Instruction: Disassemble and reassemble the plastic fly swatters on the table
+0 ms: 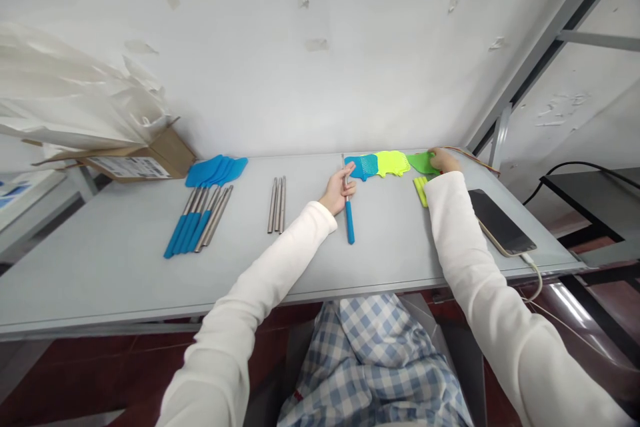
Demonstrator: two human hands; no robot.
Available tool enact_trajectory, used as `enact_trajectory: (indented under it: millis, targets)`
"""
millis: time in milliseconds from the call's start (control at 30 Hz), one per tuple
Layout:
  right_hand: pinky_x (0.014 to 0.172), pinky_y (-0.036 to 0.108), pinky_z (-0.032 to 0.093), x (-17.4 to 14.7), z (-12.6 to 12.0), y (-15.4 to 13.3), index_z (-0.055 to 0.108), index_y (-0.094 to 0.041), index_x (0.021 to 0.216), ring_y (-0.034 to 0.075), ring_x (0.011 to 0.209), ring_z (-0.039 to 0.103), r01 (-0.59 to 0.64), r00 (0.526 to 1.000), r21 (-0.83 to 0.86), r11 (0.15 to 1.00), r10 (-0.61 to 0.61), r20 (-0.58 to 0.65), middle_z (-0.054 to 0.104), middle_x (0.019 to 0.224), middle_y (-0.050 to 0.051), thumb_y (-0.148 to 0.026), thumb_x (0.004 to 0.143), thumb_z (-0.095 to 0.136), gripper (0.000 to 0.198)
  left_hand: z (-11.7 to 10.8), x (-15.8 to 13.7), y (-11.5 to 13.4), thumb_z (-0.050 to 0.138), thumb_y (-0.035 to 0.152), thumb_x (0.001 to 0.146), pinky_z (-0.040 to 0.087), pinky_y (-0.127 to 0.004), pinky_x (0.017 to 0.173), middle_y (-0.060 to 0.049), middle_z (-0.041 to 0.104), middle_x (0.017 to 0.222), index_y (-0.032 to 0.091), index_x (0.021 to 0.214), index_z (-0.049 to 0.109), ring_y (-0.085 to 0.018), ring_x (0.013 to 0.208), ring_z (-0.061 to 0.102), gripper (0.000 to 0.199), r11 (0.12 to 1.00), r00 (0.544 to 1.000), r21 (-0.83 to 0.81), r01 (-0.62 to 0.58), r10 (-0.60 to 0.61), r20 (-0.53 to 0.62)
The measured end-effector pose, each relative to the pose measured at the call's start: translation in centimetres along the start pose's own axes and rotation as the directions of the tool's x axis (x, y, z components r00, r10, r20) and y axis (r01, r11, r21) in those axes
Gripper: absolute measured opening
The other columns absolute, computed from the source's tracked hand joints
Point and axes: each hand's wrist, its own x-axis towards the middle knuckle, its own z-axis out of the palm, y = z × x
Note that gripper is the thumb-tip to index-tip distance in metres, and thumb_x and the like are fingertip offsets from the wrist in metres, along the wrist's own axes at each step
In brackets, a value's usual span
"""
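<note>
My left hand is closed around a slim metal rod with a blue grip, held near upright in the view. Just right of that rod lie flat plastic pieces, like fly swatter heads: a perforated blue head, then a bright yellow head. Beyond them, my right hand has its fingers closed at the right end of a green swatter head; the fingertips are partly hidden. Yellow grips lie beside my right sleeve.
Bare metal rods lie left of my left hand. Farther left are blue-headed swatters in a fanned pile. A cardboard box stands at the back left. A phone with a cable rests at the right of the table.
</note>
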Motion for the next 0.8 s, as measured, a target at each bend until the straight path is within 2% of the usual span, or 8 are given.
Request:
enact_trajectory:
  millis: [100,200,300,400,467,600,700,800]
  targets:
    - [0.107,0.061,0.035,0.1,-0.2,1.0,0.058,-0.022,0.137,0.033,0.132,0.052,-0.110,0.993,0.016,0.994,0.111,-0.031,0.059,0.137,0.019,-0.014,0.089,0.044,0.050,1.2,1.0,-0.8,0.050,0.011,0.089,0.016,-0.013,0.029,-0.006,0.064,0.100,0.017,0.117,0.056,-0.001,0.040,0.025,0.029,0.999,0.999,-0.003,0.044,-0.044,-0.025]
    - [0.110,0.058,0.034,0.2,-0.6,0.3,0.058,-0.015,0.137,0.033,0.135,0.049,-0.111,0.990,0.018,0.994,0.112,-0.081,0.057,0.139,0.022,-0.011,0.089,0.044,0.050,1.9,1.8,-1.5,0.053,0.009,0.087,0.015,-0.012,0.029,-0.001,0.058,0.086,0.016,0.104,0.055,-0.001,0.040,0.026,0.019,0.998,0.998,-0.016,0.056,-0.057,-0.011]
    - [0.113,0.047,0.035,0.2,-0.8,-2.9,0.052,-0.015,0.142,0.027,0.140,0.044,0.098,0.993,0.050,0.994,-0.095,-0.067,0.049,0.148,0.018,-0.015,0.092,0.041,0.051,2.3,2.3,-1.7,0.054,0.006,0.084,0.014,-0.012,0.030,0.003,0.051,0.077,0.017,0.099,0.052,-0.001,0.040,0.025,0.019,0.998,0.998,-0.034,0.058,-0.058,-0.006]
    - [0.119,0.039,0.029,-0.2,0.1,-7.5,0.047,-0.012,0.145,0.022,0.143,0.039,0.413,0.908,0.098,0.905,-0.418,0.039,0.044,0.153,0.014,-0.020,0.097,0.033,0.051,2.3,2.4,-1.6,0.053,0.004,0.083,0.013,-0.012,0.030,0.004,0.050,0.077,0.018,0.101,0.052,-0.001,0.039,0.026,0.022,0.997,0.998,-0.044,0.056,-0.057,-0.025]
    - [0.120,0.035,0.026,-0.7,1.3,-10.1,0.040,-0.014,0.150,0.019,0.146,0.034,0.504,0.845,0.079,0.860,-0.510,0.163,0.037,0.158,0.012,-0.023,0.097,0.035,0.054,2.1,2.2,-1.3,0.051,0.003,0.082,0.014,-0.012,0.030,0.004,0.053,0.079,0.018,0.104,0.052,-0.001,0.039,0.027,0.026,0.998,0.998,-0.049,0.050,-0.052,-0.040]
    - [0.119,0.054,0.023,-2.0,3.8,-12.2,0.038,-0.014,0.151,0.030,0.149,0.026,0.449,0.865,0.041,0.892,-0.446,0.231,0.030,0.161,0.016,-0.032,0.099,0.033,0.055,1.4,1.6,-0.8,0.049,0.001,0.082,0.015,-0.011,0.029,0.002,0.058,0.082,0.018,0.112,0.052,-0.001,0.039,0.028,0.035,0.998,0.998,-0.049,0.043,-0.045,-0.040]
    - [0.114,0.068,0.017,-2.6,4.5,-11.8,0.031,-0.019,0.155,0.038,0.151,0.017,0.356,0.911,-0.002,0.935,-0.346,0.224,0.021,0.164,0.016,-0.046,0.100,0.027,0.061,1.2,1.5,-0.7,0.048,0.002,0.083,0.016,-0.011,0.029,0.001,0.060,0.083,0.017,0.116,0.052,-0.002,0.039,0.028,0.036,0.998,0.998,-0.042,0.046,-0.048,-0.034]
    - [0.112,0.073,0.015,-2.8,4.2,-11.1,0.025,-0.025,0.157,0.039,0.152,0.012,0.277,0.934,-0.019,0.961,-0.265,0.240,0.015,0.166,0.013,-0.052,0.100,0.020,0.063,1.5,1.9,-0.9,0.048,0.001,0.083,0.016,-0.011,0.028,0.000,0.061,0.086,0.018,0.116,0.052,-0.002,0.039,0.027,0.037,0.998,0.997,-0.030,0.061,-0.062,-0.039]
